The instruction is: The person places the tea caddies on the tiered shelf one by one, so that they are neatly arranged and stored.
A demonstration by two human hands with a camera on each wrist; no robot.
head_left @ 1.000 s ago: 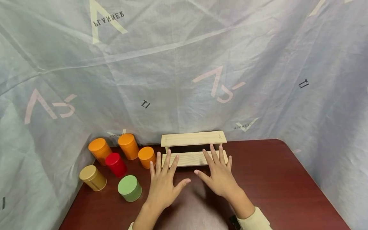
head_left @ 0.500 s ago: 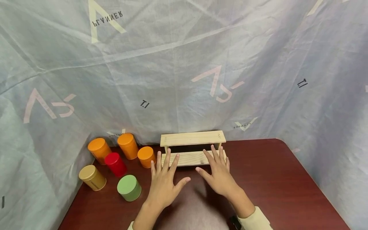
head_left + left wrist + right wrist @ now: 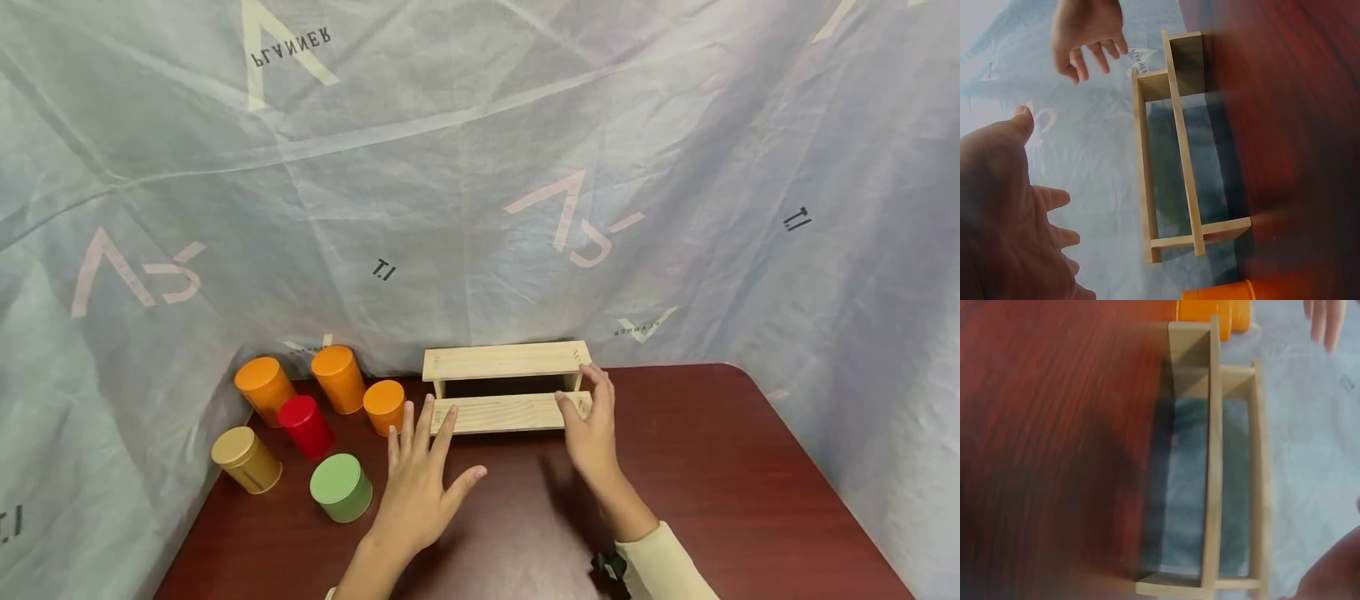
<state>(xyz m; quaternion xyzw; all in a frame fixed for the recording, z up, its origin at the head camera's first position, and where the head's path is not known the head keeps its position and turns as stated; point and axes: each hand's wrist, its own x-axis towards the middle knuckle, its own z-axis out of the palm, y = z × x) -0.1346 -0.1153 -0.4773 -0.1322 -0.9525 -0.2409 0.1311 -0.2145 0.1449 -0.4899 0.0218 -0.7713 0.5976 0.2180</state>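
Note:
A two-tier wooden shelf rack stands at the back of the table against the cloth. My left hand hovers before its left end, fingers spread and straight, holding nothing; its fingertips overlap the lower plank in the head view. At the other end, my right hand has its thumb and fingers apart and slightly bent around the rack's right edge as seen from above. In the left wrist view, a gap shows between that right hand and the rack. Only part of the right hand shows in the right wrist view.
Left of the rack stand round lidded tins: a tall orange tin, another orange tin, a short orange tin, a red tin, a gold tin and a green tin. Printed cloth surrounds the dark red table.
My right hand has moved outward and forward to the rack's right end, its fingers drawing in from spread. My left hand has shifted slightly left and stays spread. Rack and tins stay put.

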